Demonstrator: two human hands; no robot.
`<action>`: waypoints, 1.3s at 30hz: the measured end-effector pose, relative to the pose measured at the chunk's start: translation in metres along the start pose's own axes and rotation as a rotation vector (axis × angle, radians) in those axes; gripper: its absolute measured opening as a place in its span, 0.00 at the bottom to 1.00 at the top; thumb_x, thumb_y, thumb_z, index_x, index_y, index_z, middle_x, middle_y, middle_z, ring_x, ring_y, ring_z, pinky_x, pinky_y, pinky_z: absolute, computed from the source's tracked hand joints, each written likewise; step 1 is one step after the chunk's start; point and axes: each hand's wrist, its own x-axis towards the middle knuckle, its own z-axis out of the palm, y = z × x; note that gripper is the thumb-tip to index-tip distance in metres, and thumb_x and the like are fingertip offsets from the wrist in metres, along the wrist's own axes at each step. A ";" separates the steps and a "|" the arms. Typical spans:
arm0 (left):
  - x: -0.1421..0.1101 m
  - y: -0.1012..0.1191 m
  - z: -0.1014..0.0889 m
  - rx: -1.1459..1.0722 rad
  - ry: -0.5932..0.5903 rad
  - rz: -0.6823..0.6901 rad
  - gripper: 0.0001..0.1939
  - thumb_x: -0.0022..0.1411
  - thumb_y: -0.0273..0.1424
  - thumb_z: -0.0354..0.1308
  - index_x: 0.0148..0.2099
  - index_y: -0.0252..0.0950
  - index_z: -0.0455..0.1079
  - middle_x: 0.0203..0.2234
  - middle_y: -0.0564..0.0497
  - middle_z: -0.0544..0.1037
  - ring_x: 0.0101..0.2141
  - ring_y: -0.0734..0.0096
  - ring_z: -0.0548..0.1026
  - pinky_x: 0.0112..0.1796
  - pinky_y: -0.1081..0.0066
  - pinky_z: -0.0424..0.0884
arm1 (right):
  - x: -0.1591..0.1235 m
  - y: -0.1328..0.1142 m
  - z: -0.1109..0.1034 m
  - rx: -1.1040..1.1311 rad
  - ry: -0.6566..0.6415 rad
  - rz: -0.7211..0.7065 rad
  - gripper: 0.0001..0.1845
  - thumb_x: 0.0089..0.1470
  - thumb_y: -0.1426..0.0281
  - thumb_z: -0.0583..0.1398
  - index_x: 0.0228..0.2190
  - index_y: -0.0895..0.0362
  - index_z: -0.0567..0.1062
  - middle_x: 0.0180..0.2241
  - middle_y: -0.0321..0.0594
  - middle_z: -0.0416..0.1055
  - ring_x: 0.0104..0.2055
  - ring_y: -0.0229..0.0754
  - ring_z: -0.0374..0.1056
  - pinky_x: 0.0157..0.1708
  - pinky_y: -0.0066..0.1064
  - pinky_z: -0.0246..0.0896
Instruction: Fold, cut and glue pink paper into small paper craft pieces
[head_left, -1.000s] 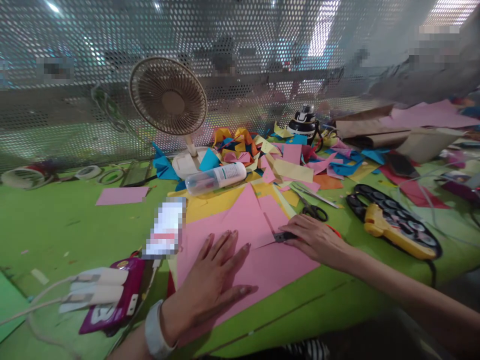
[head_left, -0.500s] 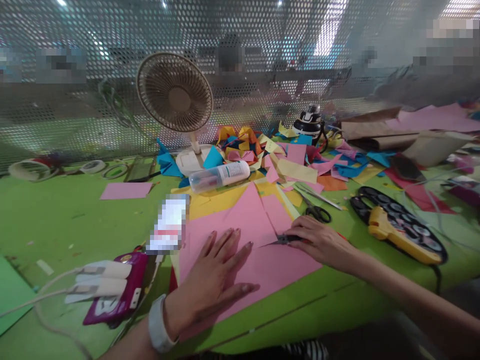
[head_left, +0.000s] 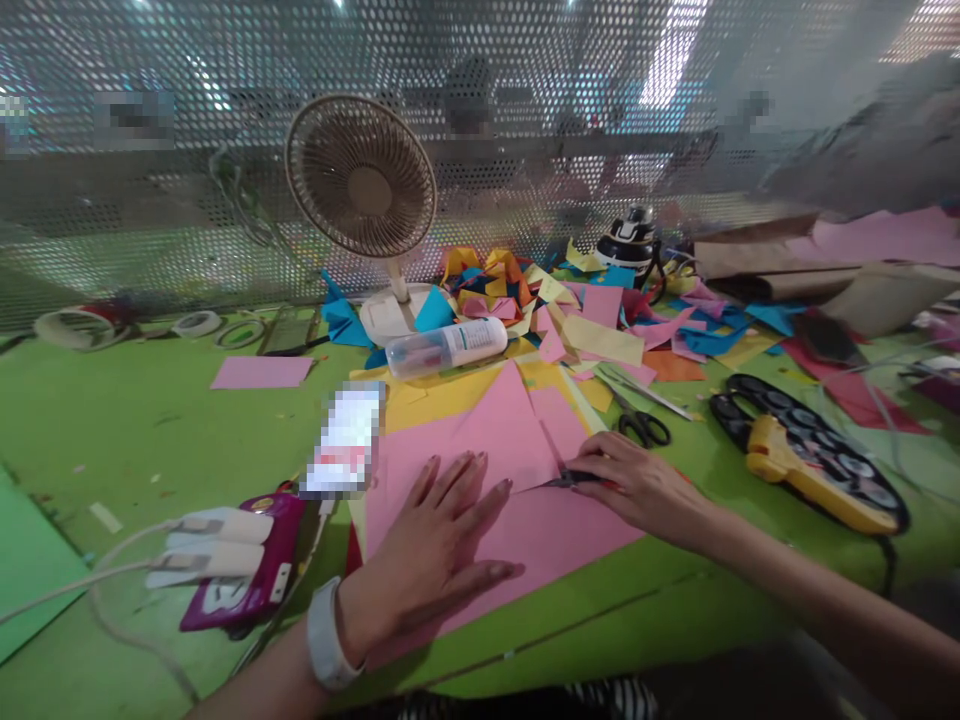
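Note:
My left hand (head_left: 442, 535) lies flat with fingers spread on a pink sheet of paper (head_left: 525, 580), pressing it against the table. My right hand (head_left: 637, 485) is closed around a craft knife (head_left: 574, 479), dark with a thin pointed blade. Its blade lies low over the pink paper and points left toward my left fingers. A cut or folded pink flap (head_left: 510, 410) rises to a peak at the sheet's far side. Yellow paper (head_left: 409, 405) shows beneath the pink sheet. My right fingers hide most of the knife's handle.
Scissors (head_left: 643, 430) lie beyond my right hand, near a yellow glue gun (head_left: 810, 475) on a black tray. A phone (head_left: 346, 440) and a purple power strip (head_left: 251, 580) with cables sit left. Behind are a bottle (head_left: 450, 348), a fan (head_left: 367, 190) and paper scraps (head_left: 600, 335).
The camera view has shifted slightly, so everything sits a little further right. My left hand stays flat on the paper; the knife tip has moved slightly left over the sheet.

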 end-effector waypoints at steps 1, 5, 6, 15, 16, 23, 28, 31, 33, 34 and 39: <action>0.000 0.000 0.000 -0.001 0.001 0.003 0.37 0.60 0.56 0.41 0.66 0.47 0.39 0.65 0.49 0.40 0.63 0.52 0.40 0.59 0.48 0.38 | 0.002 -0.001 0.002 -0.009 0.010 -0.007 0.13 0.59 0.69 0.54 0.45 0.55 0.73 0.39 0.44 0.66 0.43 0.44 0.63 0.43 0.37 0.62; 0.000 0.000 0.001 -0.006 0.014 0.004 0.37 0.61 0.56 0.42 0.66 0.47 0.39 0.65 0.50 0.41 0.63 0.52 0.41 0.59 0.48 0.38 | 0.002 -0.002 0.002 -0.028 0.018 -0.028 0.13 0.59 0.68 0.54 0.45 0.55 0.73 0.38 0.44 0.67 0.41 0.44 0.64 0.42 0.37 0.63; 0.000 0.000 0.001 -0.007 0.019 0.004 0.37 0.61 0.56 0.42 0.66 0.47 0.39 0.65 0.50 0.41 0.63 0.52 0.41 0.59 0.48 0.38 | 0.000 -0.001 0.002 -0.025 0.017 -0.032 0.13 0.59 0.69 0.54 0.45 0.55 0.73 0.37 0.44 0.67 0.41 0.44 0.64 0.42 0.37 0.63; 0.000 0.000 0.002 -0.018 0.047 0.007 0.38 0.60 0.55 0.42 0.66 0.47 0.39 0.65 0.50 0.41 0.63 0.52 0.41 0.59 0.47 0.39 | 0.004 -0.004 0.005 -0.035 0.015 -0.027 0.13 0.58 0.68 0.55 0.44 0.54 0.73 0.38 0.44 0.68 0.41 0.44 0.65 0.41 0.37 0.65; 0.000 0.000 0.002 -0.019 0.043 0.004 0.38 0.60 0.56 0.42 0.67 0.47 0.38 0.65 0.50 0.41 0.63 0.52 0.41 0.59 0.47 0.39 | 0.005 -0.006 0.006 -0.040 0.008 -0.031 0.13 0.58 0.69 0.55 0.44 0.54 0.73 0.38 0.44 0.68 0.41 0.44 0.65 0.42 0.37 0.64; -0.001 -0.001 0.001 -0.030 0.014 0.005 0.37 0.61 0.55 0.42 0.66 0.47 0.39 0.65 0.50 0.40 0.63 0.52 0.40 0.59 0.46 0.38 | 0.002 -0.009 0.003 -0.009 0.007 -0.029 0.12 0.59 0.69 0.55 0.44 0.54 0.72 0.36 0.44 0.68 0.40 0.44 0.65 0.39 0.36 0.65; 0.002 0.005 0.000 -0.042 0.019 0.002 0.39 0.60 0.56 0.42 0.67 0.47 0.36 0.65 0.50 0.39 0.63 0.51 0.38 0.59 0.45 0.38 | 0.003 -0.007 0.002 -0.025 0.033 -0.024 0.12 0.58 0.68 0.56 0.44 0.54 0.72 0.38 0.44 0.69 0.42 0.45 0.65 0.41 0.37 0.64; 0.007 0.011 -0.006 -0.070 0.014 0.021 0.37 0.62 0.54 0.41 0.67 0.48 0.32 0.66 0.52 0.38 0.63 0.53 0.37 0.59 0.47 0.38 | 0.002 -0.003 0.000 -0.008 0.038 -0.003 0.11 0.57 0.68 0.57 0.42 0.55 0.70 0.39 0.44 0.70 0.43 0.45 0.65 0.43 0.39 0.63; 0.009 0.012 -0.010 -0.086 0.006 0.038 0.37 0.63 0.53 0.40 0.67 0.47 0.30 0.65 0.53 0.37 0.63 0.56 0.37 0.60 0.51 0.38 | 0.000 -0.001 -0.001 -0.013 0.035 0.015 0.10 0.56 0.68 0.57 0.41 0.55 0.70 0.39 0.44 0.70 0.43 0.45 0.66 0.42 0.39 0.63; 0.008 0.011 -0.011 -0.089 0.001 0.043 0.37 0.63 0.52 0.39 0.67 0.46 0.29 0.65 0.53 0.37 0.64 0.58 0.38 0.60 0.52 0.38 | -0.001 0.000 -0.001 -0.020 0.040 0.017 0.10 0.56 0.68 0.57 0.41 0.55 0.70 0.39 0.44 0.70 0.43 0.46 0.66 0.42 0.39 0.63; -0.007 0.000 -0.008 -0.032 -0.010 -0.004 0.39 0.62 0.54 0.40 0.67 0.45 0.30 0.65 0.51 0.38 0.63 0.55 0.39 0.60 0.51 0.38 | -0.003 -0.001 0.000 -0.046 0.051 -0.016 0.10 0.55 0.67 0.58 0.40 0.55 0.70 0.39 0.45 0.69 0.43 0.46 0.66 0.42 0.40 0.64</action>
